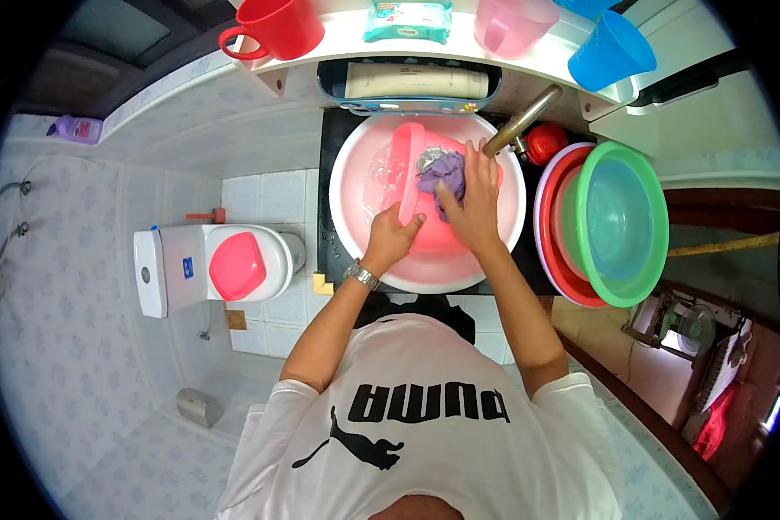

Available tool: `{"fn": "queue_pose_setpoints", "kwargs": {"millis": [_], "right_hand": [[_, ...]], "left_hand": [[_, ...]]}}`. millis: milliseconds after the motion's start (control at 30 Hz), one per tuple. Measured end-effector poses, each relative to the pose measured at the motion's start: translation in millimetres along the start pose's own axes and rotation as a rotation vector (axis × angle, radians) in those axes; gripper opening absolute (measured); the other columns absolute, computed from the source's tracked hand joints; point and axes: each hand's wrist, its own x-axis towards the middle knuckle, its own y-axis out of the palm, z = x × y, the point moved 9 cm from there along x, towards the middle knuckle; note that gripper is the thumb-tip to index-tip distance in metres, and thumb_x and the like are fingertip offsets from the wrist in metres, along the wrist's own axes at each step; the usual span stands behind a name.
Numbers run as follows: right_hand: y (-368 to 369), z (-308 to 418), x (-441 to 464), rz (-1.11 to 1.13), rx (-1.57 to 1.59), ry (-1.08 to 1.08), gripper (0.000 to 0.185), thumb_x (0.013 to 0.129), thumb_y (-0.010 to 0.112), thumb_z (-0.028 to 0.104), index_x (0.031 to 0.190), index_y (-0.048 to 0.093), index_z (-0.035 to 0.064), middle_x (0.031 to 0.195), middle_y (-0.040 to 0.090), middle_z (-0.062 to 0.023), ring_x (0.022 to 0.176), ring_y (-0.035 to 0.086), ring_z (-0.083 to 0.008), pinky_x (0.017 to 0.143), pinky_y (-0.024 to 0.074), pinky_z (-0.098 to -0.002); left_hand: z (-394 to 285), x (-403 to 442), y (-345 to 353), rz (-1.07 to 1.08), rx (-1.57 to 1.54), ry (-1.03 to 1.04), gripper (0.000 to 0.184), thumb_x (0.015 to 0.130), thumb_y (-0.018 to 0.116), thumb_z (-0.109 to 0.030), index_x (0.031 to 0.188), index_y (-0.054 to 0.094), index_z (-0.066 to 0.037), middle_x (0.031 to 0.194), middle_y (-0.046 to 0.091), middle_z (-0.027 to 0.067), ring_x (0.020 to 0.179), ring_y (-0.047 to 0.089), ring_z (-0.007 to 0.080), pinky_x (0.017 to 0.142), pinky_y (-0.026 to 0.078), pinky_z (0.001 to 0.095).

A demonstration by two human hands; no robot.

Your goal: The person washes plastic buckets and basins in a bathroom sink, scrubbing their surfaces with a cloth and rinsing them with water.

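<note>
A pink plastic basin (pixel 405 173) is tipped up inside the round wash basin (pixel 341 217), which has a white rim and holds some bubbly water. My left hand (pixel 390 239) is closed on the near end of the pink basin's edge, thumb and fingers pinching it. Against the pink surface, my right hand (pixel 478 204) presses a crumpled purple cloth (pixel 442 180), its fingers stretched along the cloth's right side and its thumb over the front. A shiny, silvery patch (pixel 429 158) shows beside the cloth; I cannot tell what it is.
A metal faucet (pixel 524 120) reaches over the wash basin from the right. Nested green, red and other basins (pixel 588 224) lean at the right. Overhead, a white shelf (pixel 338 52) bears a red mug (pixel 279 30), wipes (pixel 407 21) and blue cups (pixel 611 52). A toilet (pixel 172 269) stands left.
</note>
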Motion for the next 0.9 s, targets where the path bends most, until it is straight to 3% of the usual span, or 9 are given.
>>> {"fn": "queue_pose_setpoints", "kwargs": {"millis": [67, 233, 300, 400, 467, 567, 767, 833, 900], "right_hand": [[-10, 24, -16, 0.026, 0.101, -0.145, 0.071, 0.085, 0.065, 0.024, 0.146, 0.035, 0.0033, 0.150, 0.030, -0.0283, 0.135, 0.031, -0.0488, 0.109, 0.0268, -0.0563], [14, 13, -25, 0.114, 0.027, -0.200, 0.070, 0.083, 0.067, 0.026, 0.144, 0.040, 0.0054, 0.147, 0.035, -0.0257, 0.133, 0.035, -0.0442, 0.104, 0.0316, -0.0565], [16, 13, -6, 0.091, 0.085, -0.189, 0.070, 0.083, 0.067, 0.027, 0.145, 0.041, 0.0088, 0.145, 0.038, -0.0249, 0.132, 0.037, -0.0427, 0.102, 0.0335, -0.0569], [38, 7, 25, 0.154, 0.022, -0.038, 0.062, 0.082, 0.068, 0.029, 0.140, 0.050, 0.0174, 0.139, 0.044, -0.0188, 0.127, 0.042, -0.0400, 0.098, 0.0374, -0.0551], [48, 8, 37, 0.101, 0.050, 0.021, 0.047, 0.079, 0.068, 0.028, 0.125, 0.064, 0.0200, 0.133, 0.051, -0.0132, 0.122, 0.047, -0.0370, 0.096, 0.0391, -0.0541], [59, 15, 29, 0.036, 0.064, -0.075, 0.032, 0.076, 0.067, 0.024, 0.106, 0.071, 0.0145, 0.127, 0.056, -0.0088, 0.122, 0.048, -0.0331, 0.095, 0.0393, -0.0542], [28, 45, -33, 0.335, 0.135, -0.265, 0.027, 0.077, 0.065, 0.019, 0.103, 0.072, 0.0150, 0.122, 0.060, -0.0051, 0.123, 0.049, -0.0296, 0.095, 0.0382, -0.0547], [32, 46, -26, 0.296, 0.096, -0.309, 0.027, 0.078, 0.065, 0.018, 0.104, 0.071, 0.0153, 0.123, 0.060, -0.0052, 0.123, 0.050, -0.0303, 0.095, 0.0379, -0.0548], [46, 44, -6, 0.249, 0.061, -0.356, 0.027, 0.079, 0.065, 0.018, 0.106, 0.071, 0.0156, 0.124, 0.060, -0.0052, 0.122, 0.050, -0.0309, 0.096, 0.0377, -0.0548]], "left_hand": [[-11, -2, -5, -0.004, 0.022, 0.016, 0.045, 0.086, 0.069, -0.033, 0.096, 0.061, 0.010, 0.061, 0.060, 0.0237, 0.063, 0.063, 0.0399, 0.062, 0.049, 0.0466], [-7, 0, -1, -0.038, -0.004, 0.072, 0.043, 0.086, 0.069, -0.031, 0.096, 0.060, 0.010, 0.059, 0.060, 0.0227, 0.063, 0.064, 0.0394, 0.062, 0.050, 0.0459], [-16, -3, -3, -0.107, 0.081, 0.267, 0.043, 0.087, 0.068, -0.031, 0.094, 0.058, 0.011, 0.058, 0.059, 0.0228, 0.060, 0.064, 0.0381, 0.062, 0.051, 0.0448], [-13, -2, 1, -0.044, 0.065, 0.183, 0.044, 0.087, 0.068, -0.031, 0.092, 0.057, 0.012, 0.057, 0.059, 0.0228, 0.056, 0.064, 0.0371, 0.060, 0.050, 0.0444], [-16, -3, 0, -0.027, 0.025, 0.160, 0.045, 0.086, 0.069, -0.031, 0.092, 0.057, 0.012, 0.057, 0.059, 0.0230, 0.055, 0.063, 0.0372, 0.060, 0.050, 0.0444], [-10, 0, -1, -0.019, -0.002, 0.119, 0.042, 0.085, 0.069, -0.028, 0.093, 0.057, 0.011, 0.057, 0.059, 0.0225, 0.054, 0.063, 0.0371, 0.059, 0.050, 0.0440], [-14, -1, 2, -0.031, -0.089, 0.176, 0.031, 0.083, 0.068, -0.018, 0.094, 0.059, 0.010, 0.063, 0.060, 0.0246, 0.061, 0.064, 0.0391, 0.059, 0.050, 0.0451], [-17, -6, 4, -0.045, -0.071, 0.241, 0.029, 0.083, 0.067, -0.016, 0.094, 0.059, 0.009, 0.065, 0.061, 0.0259, 0.064, 0.064, 0.0403, 0.060, 0.049, 0.0458], [-8, -7, 1, -0.053, 0.063, 0.088, 0.033, 0.083, 0.068, -0.023, 0.089, 0.060, 0.009, 0.075, 0.063, 0.0281, 0.071, 0.065, 0.0401, 0.063, 0.049, 0.0457]]}}
